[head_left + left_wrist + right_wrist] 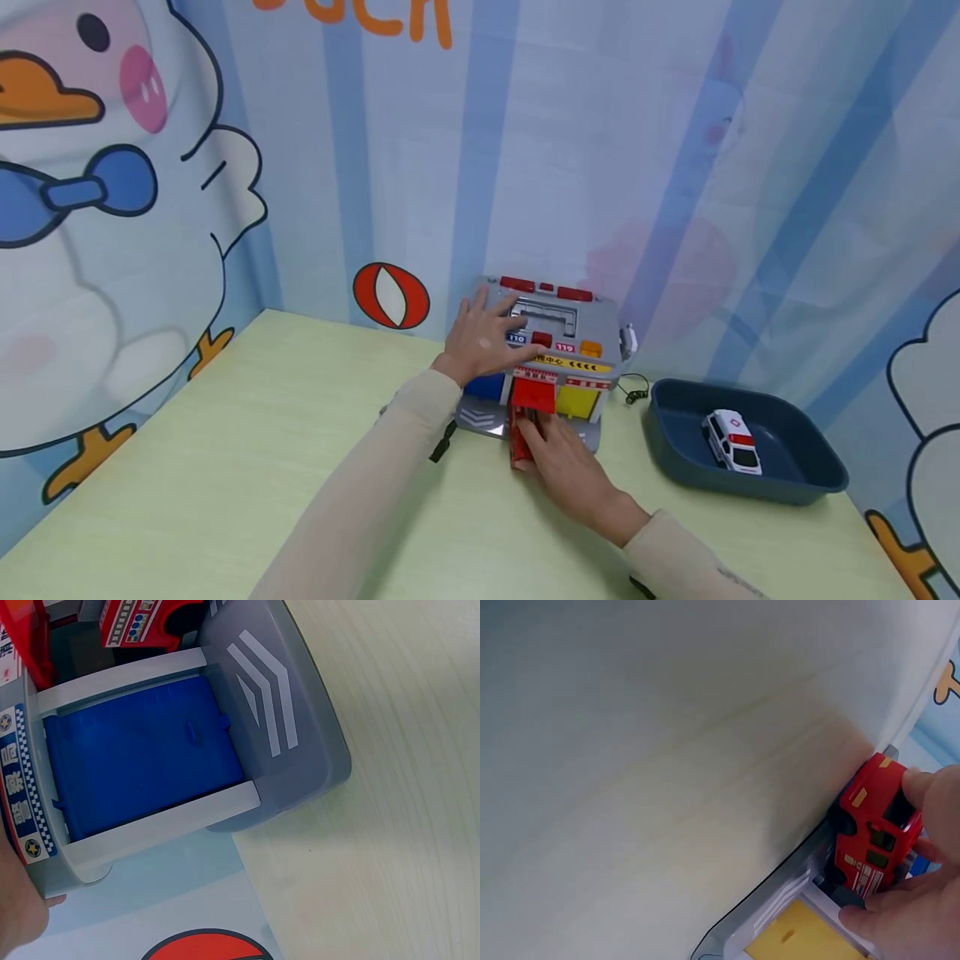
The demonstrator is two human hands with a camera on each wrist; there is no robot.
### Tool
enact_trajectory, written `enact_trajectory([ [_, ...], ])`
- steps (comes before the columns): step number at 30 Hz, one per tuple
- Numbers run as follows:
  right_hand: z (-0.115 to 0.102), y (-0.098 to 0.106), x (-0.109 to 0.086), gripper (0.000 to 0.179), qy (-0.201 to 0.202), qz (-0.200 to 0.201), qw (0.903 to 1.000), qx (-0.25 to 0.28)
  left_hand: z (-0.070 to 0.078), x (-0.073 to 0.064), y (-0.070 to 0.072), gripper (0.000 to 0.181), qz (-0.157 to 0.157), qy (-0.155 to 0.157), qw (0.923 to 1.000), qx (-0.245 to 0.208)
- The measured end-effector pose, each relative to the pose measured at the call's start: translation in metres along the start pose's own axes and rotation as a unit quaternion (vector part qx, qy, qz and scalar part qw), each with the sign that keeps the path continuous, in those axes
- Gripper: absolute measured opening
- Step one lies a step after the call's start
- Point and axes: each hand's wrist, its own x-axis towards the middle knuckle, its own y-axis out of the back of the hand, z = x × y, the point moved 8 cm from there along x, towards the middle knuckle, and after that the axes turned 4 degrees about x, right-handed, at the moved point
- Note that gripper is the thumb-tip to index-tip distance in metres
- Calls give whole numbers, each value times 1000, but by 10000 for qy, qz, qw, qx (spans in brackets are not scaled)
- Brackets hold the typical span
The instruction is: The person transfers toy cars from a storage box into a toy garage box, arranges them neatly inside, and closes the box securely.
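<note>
A grey toy garage (602, 315) stands against the back curtain, with a blue door (142, 757), a yellow door (799, 936) and a raised red door (534, 395) between them. My left hand (483, 335) rests on the garage roof, fingers spread near the buttons. In front of the middle doorway my right hand (568, 467) grips a red toy fire truck (871, 821) between thumb and fingers. One end of the truck is at the opening under the red door, over the grey ramp (289, 750). The blue and yellow doors are down.
To the right of the garage sits a dark blue bin (675, 467) holding a white toy ambulance (732, 442). A thin black cord (636, 392) lies between garage and bin. Pale wood-look tabletop (300, 383) stretches to the left and front; a printed duck curtain (405, 167) rises behind.
</note>
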Motion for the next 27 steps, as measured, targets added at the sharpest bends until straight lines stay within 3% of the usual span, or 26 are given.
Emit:
enact_trajectory([
  [10, 6, 0, 4, 47, -378, 183, 9990, 129, 0, 0, 1, 71, 48, -24, 10000, 1],
  [27, 5, 6, 8, 63, -291, 167, 9992, -236, 0, 2, -2, 71, 35, -6, 10000, 55],
])
